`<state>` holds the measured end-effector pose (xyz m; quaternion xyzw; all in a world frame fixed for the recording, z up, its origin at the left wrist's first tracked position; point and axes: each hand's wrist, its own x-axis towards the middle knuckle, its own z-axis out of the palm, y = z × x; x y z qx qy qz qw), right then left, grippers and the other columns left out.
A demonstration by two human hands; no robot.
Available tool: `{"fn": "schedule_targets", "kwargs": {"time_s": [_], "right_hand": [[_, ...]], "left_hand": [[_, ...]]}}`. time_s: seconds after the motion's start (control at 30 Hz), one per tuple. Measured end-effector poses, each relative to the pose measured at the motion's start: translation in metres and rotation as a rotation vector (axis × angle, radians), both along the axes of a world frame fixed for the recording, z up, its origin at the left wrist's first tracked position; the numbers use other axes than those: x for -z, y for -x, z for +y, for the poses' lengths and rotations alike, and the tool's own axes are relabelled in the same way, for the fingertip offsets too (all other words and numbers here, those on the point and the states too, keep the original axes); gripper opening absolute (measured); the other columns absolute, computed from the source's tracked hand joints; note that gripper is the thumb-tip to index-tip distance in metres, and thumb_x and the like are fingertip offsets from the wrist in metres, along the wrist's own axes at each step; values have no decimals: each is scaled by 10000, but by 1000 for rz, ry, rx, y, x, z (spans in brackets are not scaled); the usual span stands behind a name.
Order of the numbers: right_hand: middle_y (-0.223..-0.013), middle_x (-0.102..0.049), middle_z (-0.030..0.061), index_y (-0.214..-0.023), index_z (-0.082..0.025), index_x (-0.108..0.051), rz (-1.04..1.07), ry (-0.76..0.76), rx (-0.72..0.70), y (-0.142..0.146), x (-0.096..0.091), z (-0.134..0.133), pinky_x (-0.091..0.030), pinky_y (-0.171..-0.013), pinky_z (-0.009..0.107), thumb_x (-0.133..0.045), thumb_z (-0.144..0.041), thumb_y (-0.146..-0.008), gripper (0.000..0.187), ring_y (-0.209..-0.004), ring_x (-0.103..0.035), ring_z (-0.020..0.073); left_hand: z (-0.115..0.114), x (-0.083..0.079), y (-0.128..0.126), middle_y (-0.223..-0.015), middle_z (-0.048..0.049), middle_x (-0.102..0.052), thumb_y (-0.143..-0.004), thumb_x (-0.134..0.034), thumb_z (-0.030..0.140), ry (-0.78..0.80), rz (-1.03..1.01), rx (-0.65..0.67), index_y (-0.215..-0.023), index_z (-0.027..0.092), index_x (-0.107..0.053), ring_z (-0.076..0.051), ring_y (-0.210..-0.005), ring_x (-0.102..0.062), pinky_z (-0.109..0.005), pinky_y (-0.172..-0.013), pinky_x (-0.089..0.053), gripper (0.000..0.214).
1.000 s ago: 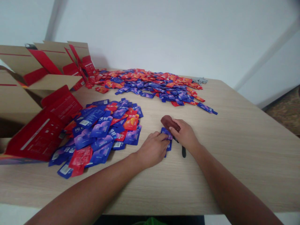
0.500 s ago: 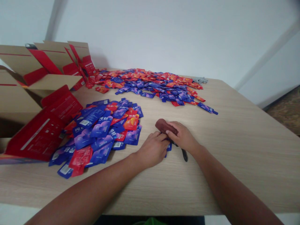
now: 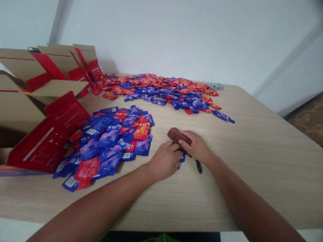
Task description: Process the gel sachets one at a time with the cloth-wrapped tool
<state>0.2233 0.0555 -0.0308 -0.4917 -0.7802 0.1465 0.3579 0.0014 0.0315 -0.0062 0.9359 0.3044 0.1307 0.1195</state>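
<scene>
My left hand (image 3: 164,161) lies on the wooden table (image 3: 252,148) with its fingers curled down onto a small stack of blue sachets (image 3: 181,158), mostly hidden beneath both hands. My right hand (image 3: 198,146) is closed around a brown-handled tool (image 3: 176,135); its dark end (image 3: 198,166) pokes out below the wrist. The tool's brown end rests over the sachets, right at my left fingertips. A loose heap of blue and red sachets (image 3: 111,137) lies just left of my left hand.
A larger spread of red and blue sachets (image 3: 166,90) covers the far middle of the table. Open cardboard boxes with red flaps (image 3: 37,101) stand at the left. A small grey object (image 3: 215,86) lies at the far edge. A white wall rises behind.
My right hand has shifted the brown tool slightly left, over the blue sachets, so less of them shows now. My left hand has hardly moved.
</scene>
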Motion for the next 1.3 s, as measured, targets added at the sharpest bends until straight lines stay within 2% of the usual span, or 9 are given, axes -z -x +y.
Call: {"fn": "schedule_targets", "kwargs": {"time_s": [0.33,0.63,0.83,0.97,1.13,1.3], "right_hand": [[-1346,-743,125,-1406,-229,-677,-47,-6,62,-3,5,3,-551,-1085,512,-651,-344,-979,443,-1214,-703,314],[-1298,-762,143,-1375,-202,-706,-91,0,198,-4,5,5,-576,-1039,533,-652,-341,-955,445,-1163,-726,340],[-1291,-769,126,-1369,-229,-698,2,-70,263,-2,-3,-1,-580,-1039,525,-656,-352,-960,429,-1150,-734,332],[-1317,-757,107,-1382,-247,-676,74,-123,196,3,-13,-8,-578,-1043,484,-652,-350,-981,415,-1167,-725,303],[-1308,-757,105,-1360,-245,-684,-8,-25,-11,5,-9,-6,-563,-1054,500,-631,-337,-996,379,-1176,-712,301],[-1331,-748,100,-1387,-261,-672,1,23,-15,3,-5,-2,-558,-1061,508,-619,-334,-1005,392,-1196,-701,304]], "left_hand": [[0,3,0,-1245,-82,-683,-1013,-592,216,-16,-18,-1,-1202,214,-729,-272,-1113,-570,-439,-1001,-506,234],[1,3,0,-1271,-81,-687,-1033,-567,222,-18,-1,10,-1214,213,-725,-268,-1125,-575,-440,-1009,-502,240],[1,3,0,-1258,-87,-686,-1031,-563,220,-18,-3,8,-1247,224,-722,-272,-1115,-579,-448,-996,-506,269],[0,1,1,-1236,-90,-684,-1031,-563,228,-11,7,5,-1197,228,-731,-278,-1118,-577,-442,-984,-506,236],[0,0,1,-1269,-95,-668,-1018,-583,225,-4,0,-6,-1232,238,-729,-284,-1151,-563,-446,-998,-506,259],[0,1,0,-1267,-91,-668,-1005,-603,222,1,-12,-5,-1238,242,-731,-288,-1146,-560,-457,-991,-509,266]]}}
